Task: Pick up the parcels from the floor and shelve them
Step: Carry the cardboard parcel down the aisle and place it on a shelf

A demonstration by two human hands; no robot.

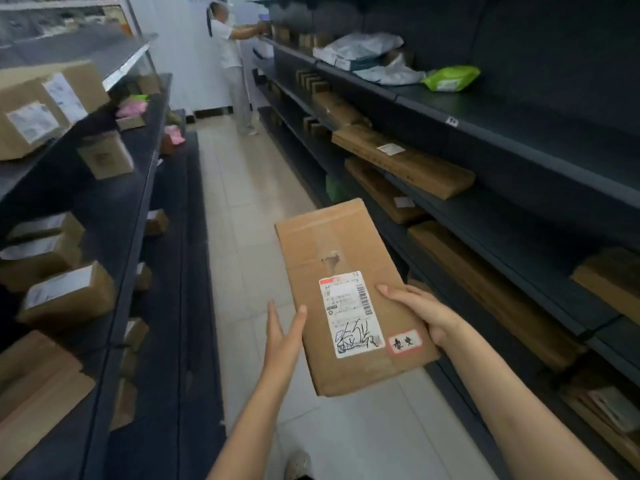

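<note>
I hold a flat brown cardboard parcel (332, 251) with a white shipping label and a small red-edged sticker, level over the aisle floor. My right hand (420, 311) grips its near right edge, thumb on top beside the label. My left hand (282, 336) rests against the parcel's left edge with its fingers straight and apart; whether it bears any weight I cannot tell. Dark shelves (512, 216) on the right carry several flat brown parcels.
Left-hand shelves (135, 188) hold several small labelled boxes. The upper right shelf has grey and green mailer bags (450, 77). A person in white (230, 60) stands at the far end of the tiled aisle (242, 188), reaching into the right shelves.
</note>
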